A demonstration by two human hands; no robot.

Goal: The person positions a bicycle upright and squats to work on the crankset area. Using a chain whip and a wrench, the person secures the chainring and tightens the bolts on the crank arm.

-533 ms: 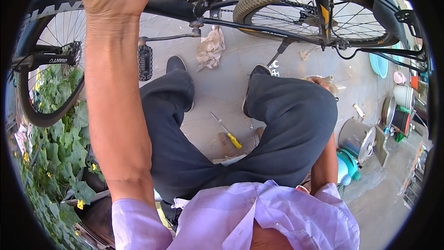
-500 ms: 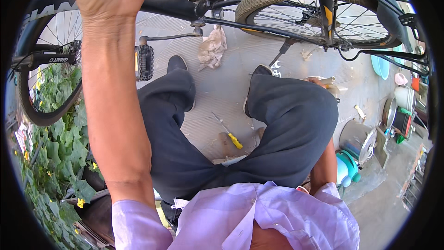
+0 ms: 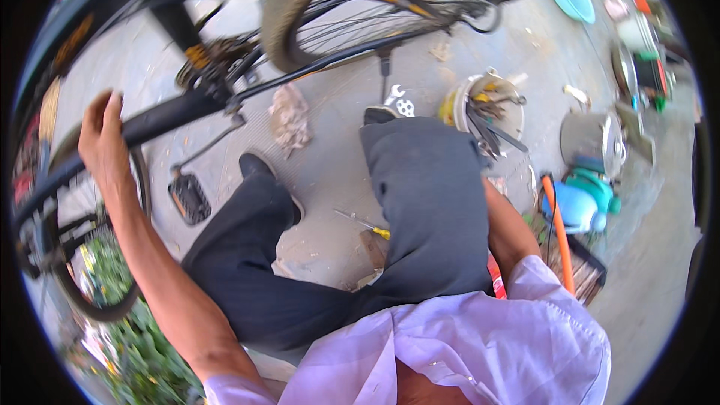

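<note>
My left hand (image 3: 105, 139) is at the black bicycle frame (image 3: 169, 114) on the left. Its fingers are stretched upward with a gap between them, and nothing shows in them; whether they touch the tube I cannot tell. My right forearm (image 3: 510, 217) runs forward beside my right knee, and the trouser leg hides that hand. Nearest to it is a tool bucket (image 3: 452, 105) with a yellowish side, holding pliers and other hand tools. On the floor between my legs lies a screwdriver (image 3: 381, 232) with a yellow handle.
A crumpled rag (image 3: 290, 116) lies beneath the bike, near the pedal (image 3: 190, 199). A spanner (image 3: 395, 94) is by my right shoe. At right stand a metal pot (image 3: 589, 142), a blue-green jug (image 3: 581, 206) and an orange tube (image 3: 557, 232). Leafy plants (image 3: 154, 352) grow at lower left.
The view has swung, and the bicycle now appears tilted. My left hand, earlier cut off at the top edge, now shows lower and farther left. The tool bucket has come into sight.
</note>
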